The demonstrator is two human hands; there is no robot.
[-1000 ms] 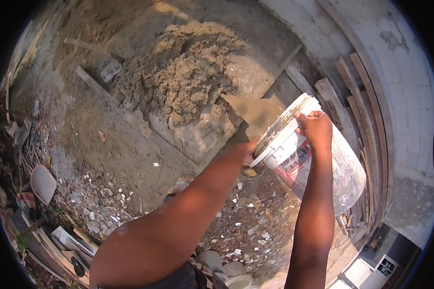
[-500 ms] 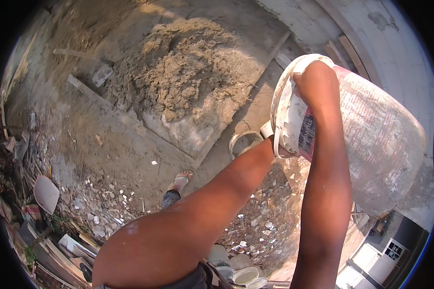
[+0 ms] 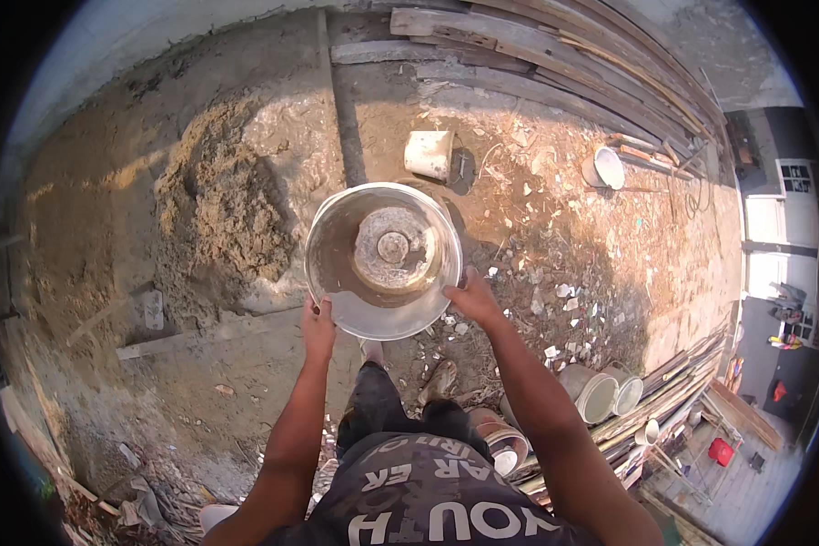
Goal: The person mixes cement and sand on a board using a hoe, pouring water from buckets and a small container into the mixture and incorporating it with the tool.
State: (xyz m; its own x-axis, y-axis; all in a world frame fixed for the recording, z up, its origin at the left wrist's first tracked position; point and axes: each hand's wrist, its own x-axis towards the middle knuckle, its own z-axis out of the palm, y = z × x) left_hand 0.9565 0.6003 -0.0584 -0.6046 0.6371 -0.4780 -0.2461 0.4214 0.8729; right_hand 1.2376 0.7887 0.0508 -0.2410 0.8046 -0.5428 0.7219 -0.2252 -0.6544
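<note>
In front of my body I hold a large whitish plastic bucket (image 3: 330,244), its open mouth facing up at me. My left hand (image 3: 318,326) grips the rim at the near left, thumb showing over the edge. On the near right side, my right hand (image 3: 473,297) is closed on the same rim. A little murky liquid seems to lie at the bottom, around a pale round mark. Beyond the bucket to the left lies a heap of wet sandy mortar (image 3: 223,196).
Boards (image 3: 218,331) border the mortar. A shovel (image 3: 153,309) lies left. A small white bucket (image 3: 429,154) lies ahead, and another bucket (image 3: 603,169) sits farther right. Long planks (image 3: 519,86) are stacked at the back. Several buckets (image 3: 591,393) and rubble lie near right.
The bucket was tilted on its side at the right; now it is upright in front of me, both hands on its rim. My view has swung to the right.
</note>
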